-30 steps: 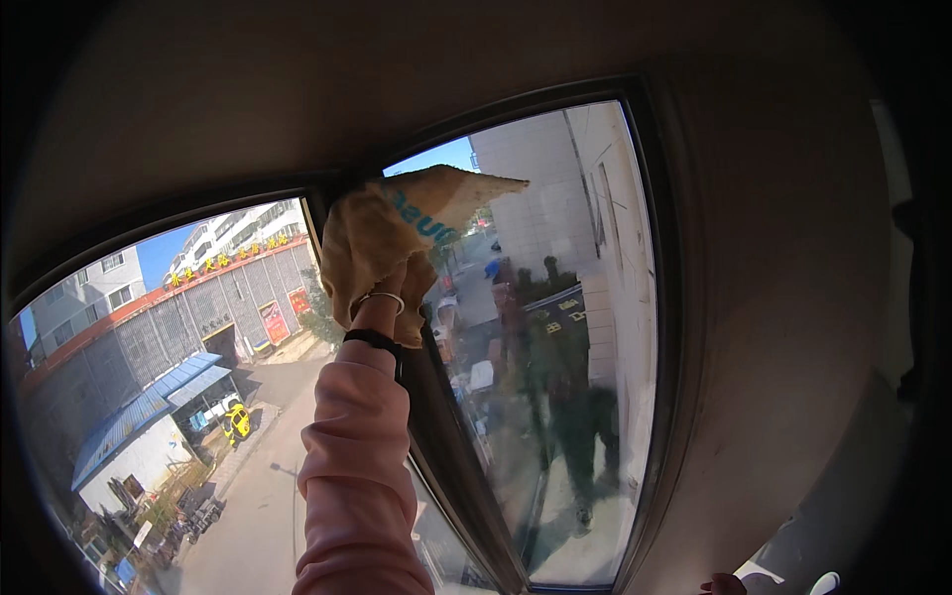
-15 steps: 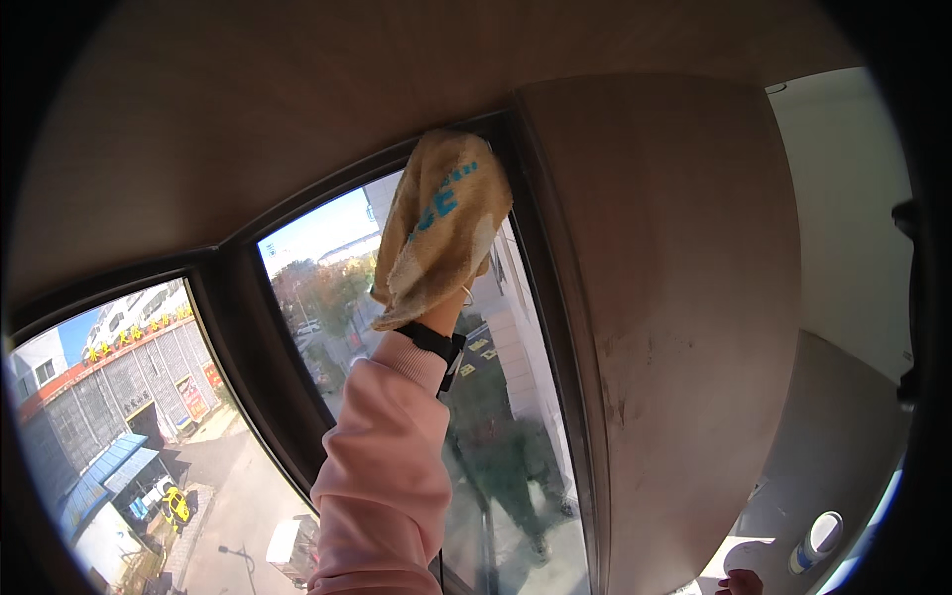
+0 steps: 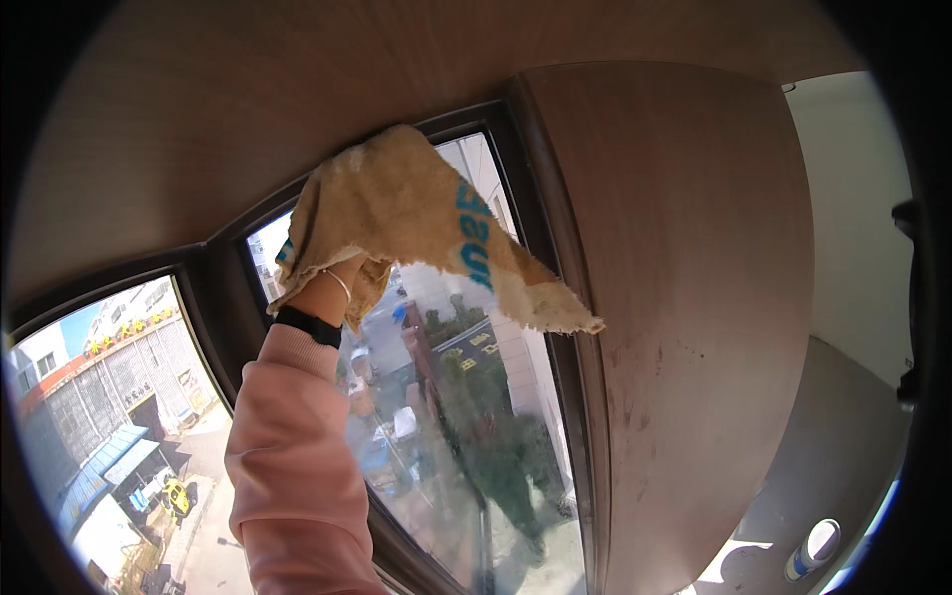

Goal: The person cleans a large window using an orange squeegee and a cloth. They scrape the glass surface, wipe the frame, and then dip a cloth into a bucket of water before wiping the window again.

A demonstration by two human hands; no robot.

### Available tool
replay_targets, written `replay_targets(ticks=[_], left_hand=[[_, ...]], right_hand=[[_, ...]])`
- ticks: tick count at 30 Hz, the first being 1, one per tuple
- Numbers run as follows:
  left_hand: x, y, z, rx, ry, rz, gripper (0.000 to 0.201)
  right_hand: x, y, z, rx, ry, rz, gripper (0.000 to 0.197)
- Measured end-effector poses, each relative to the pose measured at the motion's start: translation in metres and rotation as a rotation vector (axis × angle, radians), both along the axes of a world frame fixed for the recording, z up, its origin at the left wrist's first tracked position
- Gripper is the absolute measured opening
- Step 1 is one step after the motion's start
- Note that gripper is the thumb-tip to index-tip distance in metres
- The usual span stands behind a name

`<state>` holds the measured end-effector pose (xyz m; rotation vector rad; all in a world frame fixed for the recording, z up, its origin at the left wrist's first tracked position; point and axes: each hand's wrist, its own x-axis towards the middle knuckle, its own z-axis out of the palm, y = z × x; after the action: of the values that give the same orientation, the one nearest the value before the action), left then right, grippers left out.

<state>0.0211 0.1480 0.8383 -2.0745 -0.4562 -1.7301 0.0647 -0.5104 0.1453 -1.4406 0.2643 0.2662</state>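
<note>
My left hand (image 3: 333,290) is raised against the upper part of a narrow window pane (image 3: 397,337), in a dark frame. A tan, frayed cleaning cloth (image 3: 397,203) with blue print covers its fingers and hangs over the hand. One pointed corner of the cloth trails to the right across the dark window frame (image 3: 567,392). The cloth's top edge meets the upper frame. A black wristband and a thin bracelet show on the wrist, below which is a pink sleeve. My right hand is out of view.
A brown panelled ceiling (image 3: 327,74) is close above, and a brown panel (image 3: 684,297) with dark smudges stands to the right. Another window (image 3: 109,397) is at the left, overlooking a street. A white cylindrical container (image 3: 813,548) sits at the lower right.
My left hand has moved left along the top of the pane. The cloth has spread out, its corner now trailing right. My right hand's fingers have left the lower right edge.
</note>
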Motion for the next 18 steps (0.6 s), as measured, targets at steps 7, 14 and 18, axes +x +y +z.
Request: replay_targets(ticks=[7, 14, 18], left_hand=[[-0.070, 0.040, -0.014, -0.185, -0.100, 0.125, 0.038], [0.028, -0.031, -0.017, -0.039, -0.116, -0.019, 0.039], [0.086, -0.101, -0.026, 0.099, -0.106, -0.172, 0.040]], right_hand=[[-0.008, -0.045, -0.037, -0.179, 0.013, 0.012, 0.038], [0.027, 0.023, 0.042, -0.155, -0.142, 0.133, 0.034], [0.031, 0.069, 0.092, -0.163, -0.278, 0.235, 0.029]])
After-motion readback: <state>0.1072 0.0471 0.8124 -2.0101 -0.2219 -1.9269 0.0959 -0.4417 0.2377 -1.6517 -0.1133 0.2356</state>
